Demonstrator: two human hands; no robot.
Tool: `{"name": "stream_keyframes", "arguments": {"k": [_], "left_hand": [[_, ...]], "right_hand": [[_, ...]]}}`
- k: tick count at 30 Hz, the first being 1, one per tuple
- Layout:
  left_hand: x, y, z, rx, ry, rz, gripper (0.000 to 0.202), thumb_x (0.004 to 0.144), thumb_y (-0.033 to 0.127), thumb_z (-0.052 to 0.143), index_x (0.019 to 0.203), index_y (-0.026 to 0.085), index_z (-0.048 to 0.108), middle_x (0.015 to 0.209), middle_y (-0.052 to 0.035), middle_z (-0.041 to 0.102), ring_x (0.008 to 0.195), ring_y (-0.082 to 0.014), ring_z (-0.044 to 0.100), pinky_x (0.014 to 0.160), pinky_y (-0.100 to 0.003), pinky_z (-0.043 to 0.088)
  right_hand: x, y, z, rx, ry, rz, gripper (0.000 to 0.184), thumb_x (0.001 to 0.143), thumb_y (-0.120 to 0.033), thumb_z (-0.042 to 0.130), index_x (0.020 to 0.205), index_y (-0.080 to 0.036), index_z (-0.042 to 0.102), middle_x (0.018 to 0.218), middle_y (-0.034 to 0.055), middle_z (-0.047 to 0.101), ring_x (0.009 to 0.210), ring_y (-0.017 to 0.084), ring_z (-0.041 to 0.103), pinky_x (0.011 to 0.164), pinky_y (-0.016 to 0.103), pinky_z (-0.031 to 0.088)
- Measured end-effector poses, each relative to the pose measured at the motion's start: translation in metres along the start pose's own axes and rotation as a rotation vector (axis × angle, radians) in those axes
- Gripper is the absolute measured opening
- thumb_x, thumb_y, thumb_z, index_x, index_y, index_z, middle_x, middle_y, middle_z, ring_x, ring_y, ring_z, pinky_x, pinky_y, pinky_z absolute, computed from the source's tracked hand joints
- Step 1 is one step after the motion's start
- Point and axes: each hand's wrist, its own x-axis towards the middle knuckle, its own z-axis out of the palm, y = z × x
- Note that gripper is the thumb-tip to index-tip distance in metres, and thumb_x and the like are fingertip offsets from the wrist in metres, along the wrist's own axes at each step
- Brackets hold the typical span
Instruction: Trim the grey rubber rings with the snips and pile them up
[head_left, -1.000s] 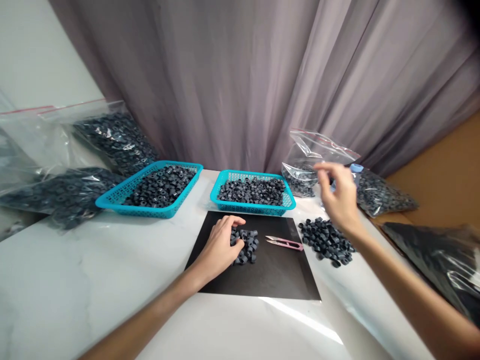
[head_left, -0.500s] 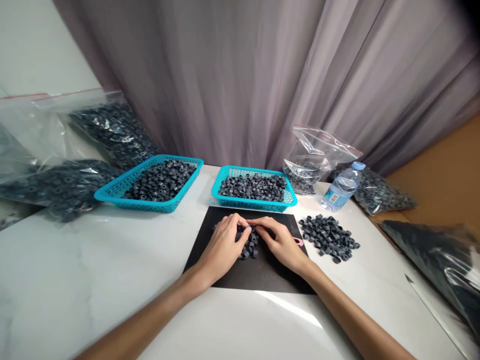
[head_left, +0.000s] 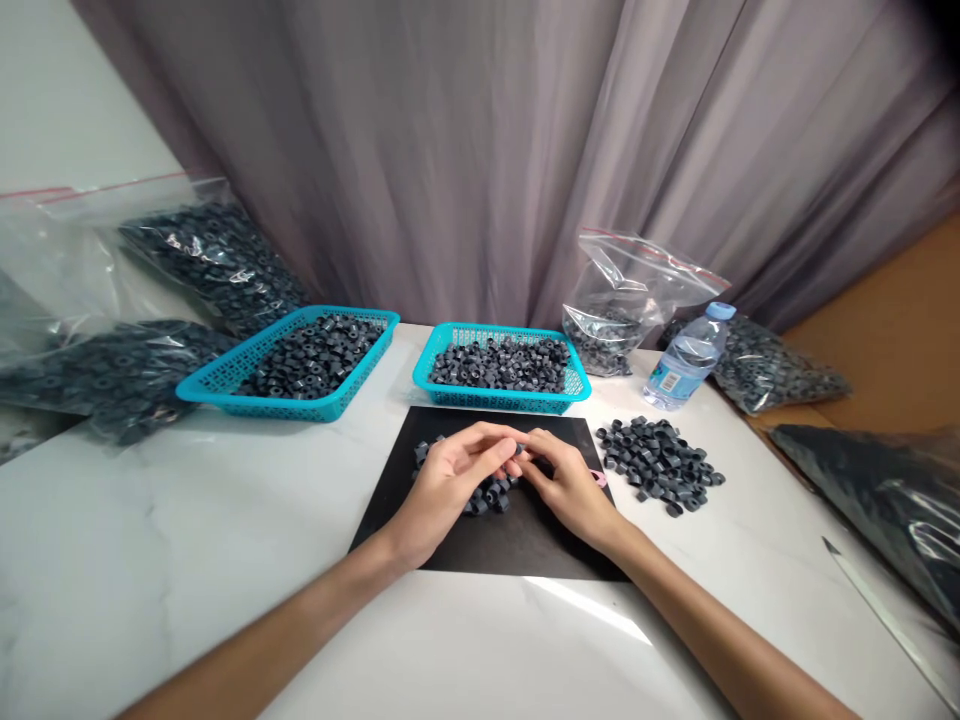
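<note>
My left hand (head_left: 448,482) is raised over a black mat (head_left: 517,550), thumb and fingers closed on a small dark grey plastic ring (head_left: 519,450). Its fingertips meet those of my right hand (head_left: 570,492), which are pinched together; what they grip, if anything, is hidden. Beneath and behind the left hand lies a small pile of similar plastic rings (head_left: 487,497) on the mat. A pink loop (head_left: 598,478) shows just beyond the right hand; I cannot tell whether it is held or lying there.
Two blue baskets (head_left: 499,402) (head_left: 300,408) filled with rings stand behind the mat. Right of it are a loose heap of rings (head_left: 660,465), a water bottle (head_left: 686,360) and a zip bag (head_left: 611,320). More filled bags (head_left: 217,260) (head_left: 885,500) line both sides.
My left hand has turned and lifted from the pile, its thumb now against a ring near the right fingertips. More of the pile is uncovered. The view has shifted slightly.
</note>
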Motion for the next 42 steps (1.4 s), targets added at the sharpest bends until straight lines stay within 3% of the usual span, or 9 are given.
{"name": "stream_keyframes", "arguments": {"k": [7,15,20,25,30,36,42], "left_hand": [[-0.005,0.004,0.005,-0.001,-0.041,-0.028,0.028,0.101,0.033,0.054,0.116,0.024,0.076,0.103,-0.0039,0.075,0.094,-0.0153,0.066,0.086,-0.025,0.05],[-0.005,0.004,0.004,-0.034,-0.08,-0.031,0.026,0.09,0.027,0.071,0.116,0.021,0.074,0.119,-0.0064,0.074,0.112,-0.0205,0.068,0.099,-0.029,0.052],[-0.001,-0.002,0.003,-0.022,-0.008,-0.025,0.022,0.087,0.03,0.075,0.105,0.018,0.072,0.104,-0.005,0.076,0.096,-0.0186,0.072,0.087,-0.028,0.058],[0.0,-0.003,0.002,0.047,0.029,-0.004,0.026,0.084,0.03,0.077,0.105,0.017,0.07,0.102,-0.0048,0.076,0.099,-0.0193,0.072,0.093,-0.03,0.057],[0.0,-0.006,0.002,0.032,0.021,-0.03,0.026,0.091,0.036,0.069,0.108,0.017,0.062,0.1,-0.008,0.078,0.09,-0.0217,0.076,0.084,-0.034,0.059],[0.002,-0.008,0.001,-0.033,0.041,-0.078,0.028,0.096,0.041,0.062,0.112,0.019,0.054,0.099,-0.0099,0.08,0.095,-0.0254,0.077,0.089,-0.041,0.058],[0.003,-0.002,0.002,-0.106,0.054,-0.202,0.034,0.096,0.045,0.061,0.111,0.015,0.063,0.105,-0.014,0.079,0.103,-0.0276,0.075,0.094,-0.041,0.056]], "right_hand": [[-0.003,-0.001,-0.002,0.085,0.005,0.051,0.01,0.096,-0.028,0.057,0.09,-0.021,0.061,0.087,0.0015,0.064,0.08,0.018,0.059,0.072,0.028,0.047],[-0.004,-0.001,-0.002,0.079,0.009,0.049,0.014,0.095,-0.029,0.057,0.083,-0.021,0.058,0.084,0.0009,0.061,0.078,0.017,0.058,0.073,0.029,0.048],[-0.005,0.002,-0.001,0.07,0.038,0.057,0.007,0.095,-0.024,0.057,0.094,-0.021,0.063,0.088,0.0029,0.064,0.081,0.019,0.061,0.077,0.03,0.05],[-0.005,0.002,-0.001,0.083,0.112,0.07,0.009,0.095,-0.029,0.059,0.095,-0.022,0.064,0.09,0.0039,0.066,0.081,0.019,0.063,0.076,0.031,0.052],[-0.005,-0.002,-0.001,0.146,0.168,0.091,0.013,0.096,-0.033,0.06,0.098,-0.022,0.067,0.093,0.0048,0.069,0.081,0.019,0.064,0.077,0.032,0.052],[-0.001,-0.009,-0.005,0.275,0.292,0.094,0.012,0.091,-0.034,0.068,0.094,-0.022,0.067,0.094,0.0038,0.069,0.084,0.019,0.065,0.079,0.031,0.052],[-0.002,-0.02,-0.008,0.413,0.397,0.168,0.017,0.085,-0.036,0.075,0.091,-0.023,0.069,0.09,0.0024,0.069,0.087,0.019,0.064,0.082,0.033,0.051]]}}
